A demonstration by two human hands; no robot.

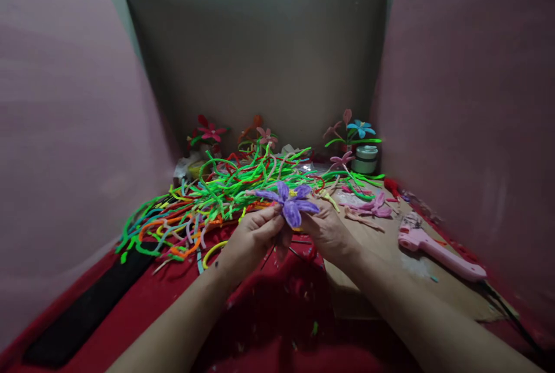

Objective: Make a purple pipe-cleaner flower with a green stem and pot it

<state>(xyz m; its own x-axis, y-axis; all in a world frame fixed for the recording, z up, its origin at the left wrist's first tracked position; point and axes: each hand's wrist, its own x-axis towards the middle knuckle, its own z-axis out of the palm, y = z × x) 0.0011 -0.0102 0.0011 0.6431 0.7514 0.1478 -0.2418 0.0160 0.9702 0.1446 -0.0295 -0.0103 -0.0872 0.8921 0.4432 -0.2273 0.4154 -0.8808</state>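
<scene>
A purple pipe-cleaner flower (293,211) with a yellow centre is held up between my two hands, over the red cloth (277,309). My left hand (258,234) is closed, its thumb and fingers pinching the flower from the left. On the other side, my right hand (327,231) grips the flower's right petals and underside, with some fingers hidden behind it. Thin dark stems show below the hands. Right behind the flower spreads a tangled heap of pipe cleaners (234,182), mostly bright green, with red, orange, yellow and pale strands.
A pink glue gun (442,254) lies on a cardboard sheet (364,298) at the right, near pink petal pieces (377,206). Finished flowers (211,132) and a pale lidded jar (365,159) stand at the back. A black strip (87,315) lies left. Pink panels flank the table.
</scene>
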